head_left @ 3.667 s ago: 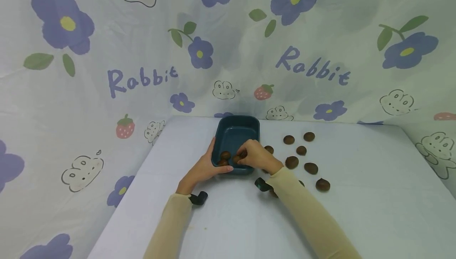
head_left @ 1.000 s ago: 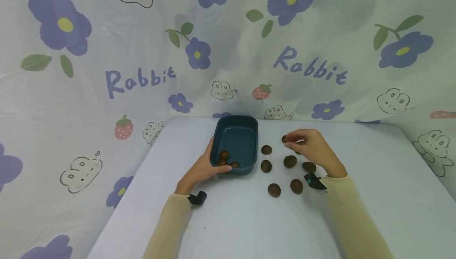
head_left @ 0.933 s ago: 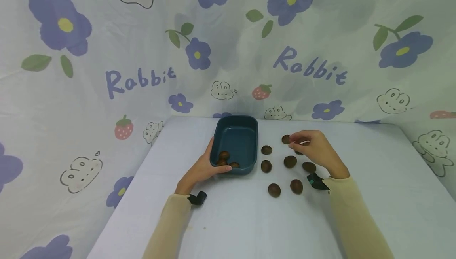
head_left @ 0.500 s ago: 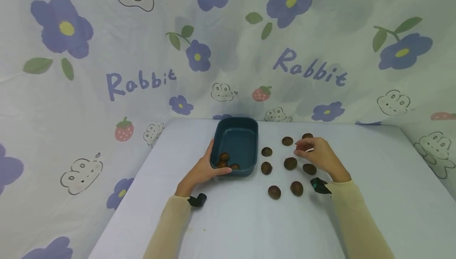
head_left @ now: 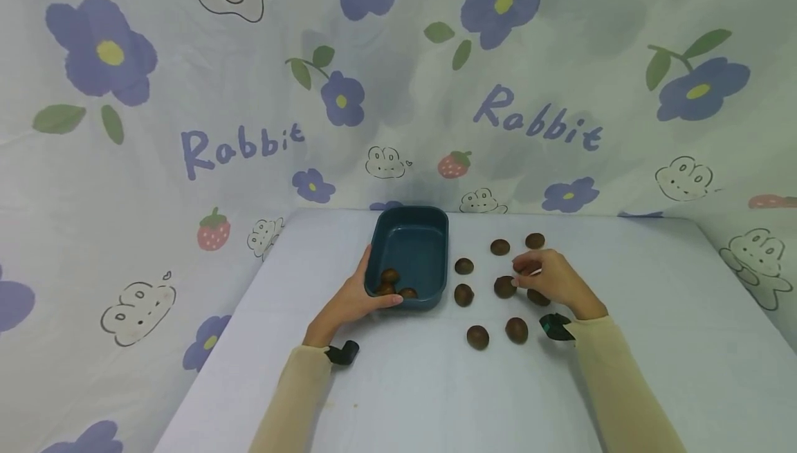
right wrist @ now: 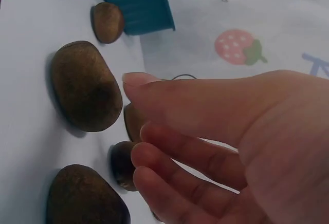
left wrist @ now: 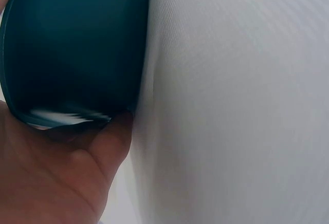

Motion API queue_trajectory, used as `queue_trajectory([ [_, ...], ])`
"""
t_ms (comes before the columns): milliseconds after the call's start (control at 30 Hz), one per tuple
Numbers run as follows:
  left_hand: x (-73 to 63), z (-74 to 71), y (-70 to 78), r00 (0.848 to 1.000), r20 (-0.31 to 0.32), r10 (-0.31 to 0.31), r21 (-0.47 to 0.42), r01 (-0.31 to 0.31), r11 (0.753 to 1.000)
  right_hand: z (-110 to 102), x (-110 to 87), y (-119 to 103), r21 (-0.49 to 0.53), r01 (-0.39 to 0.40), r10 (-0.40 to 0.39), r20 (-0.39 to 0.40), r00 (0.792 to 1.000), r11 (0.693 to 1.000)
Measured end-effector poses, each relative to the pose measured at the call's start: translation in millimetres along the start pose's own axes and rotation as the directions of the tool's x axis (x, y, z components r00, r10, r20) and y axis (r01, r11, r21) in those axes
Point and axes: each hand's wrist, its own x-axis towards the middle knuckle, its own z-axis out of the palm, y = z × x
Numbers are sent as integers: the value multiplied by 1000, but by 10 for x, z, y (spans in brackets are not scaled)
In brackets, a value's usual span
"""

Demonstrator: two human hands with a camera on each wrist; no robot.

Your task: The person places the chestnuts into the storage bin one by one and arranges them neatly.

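White fabric backdrop [head_left: 398, 79]: purple flowers [head_left: 503, 2], strawberries [head_left: 214, 233], "Rabbit" lettering [head_left: 189, 155]; white tabletop [head_left: 672, 301]; soft light.

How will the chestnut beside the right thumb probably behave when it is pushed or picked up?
The chestnut would likely roll unevenly, being rounded but not a true ball. It looks smooth, so it may slip from the fingers. Its full, bulging outline suggests firmness.
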Motion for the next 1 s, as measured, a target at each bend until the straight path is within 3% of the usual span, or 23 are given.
queue_trajectory([
  [267, -12, -7, 25, 1000, 1, 2, -15, -2, 1000, 36, 4, 35, 25, 32, -33, 66, 997, 999],
  [1000, 1, -7, 11, 1000, 3, -12, 6, 12, 1000, 150, 81, 119, -30, 114, -110, 106, 988, 993],
])
